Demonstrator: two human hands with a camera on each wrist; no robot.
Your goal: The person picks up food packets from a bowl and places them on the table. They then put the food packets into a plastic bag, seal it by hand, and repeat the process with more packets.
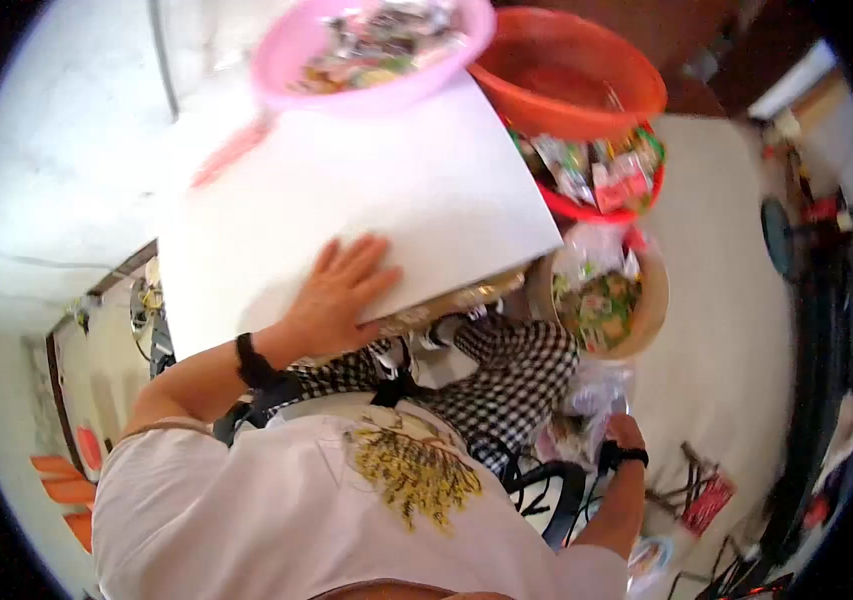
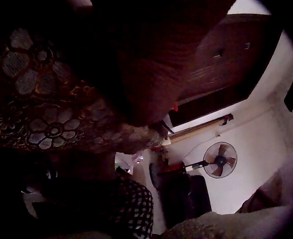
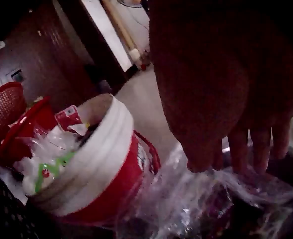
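My left hand (image 1: 334, 298) lies palm down with fingers spread on the white board-like tabletop (image 1: 376, 190), near its edge. Seen from the left wrist, the same hand (image 2: 151, 74) is dark beside a flower-patterned cloth (image 2: 54, 124), its fingers hidden. Low on the right of the head view, my right hand (image 1: 626, 432) is at a clear plastic bag (image 1: 596, 392). The right wrist view shows that hand (image 3: 226, 94) with fingers fairly straight and pointing down over the crinkled plastic bag (image 3: 186, 204); whether it touches any contents is too dark to tell.
A pink basin (image 1: 376, 85) of small packets sits at the tabletop's far edge. Beside it are an orange basin (image 1: 566, 85) above a red basket (image 1: 586, 212) of packets, and a round bucket (image 1: 654, 310) with wrappers. A fan (image 2: 220, 159) stands farther off.
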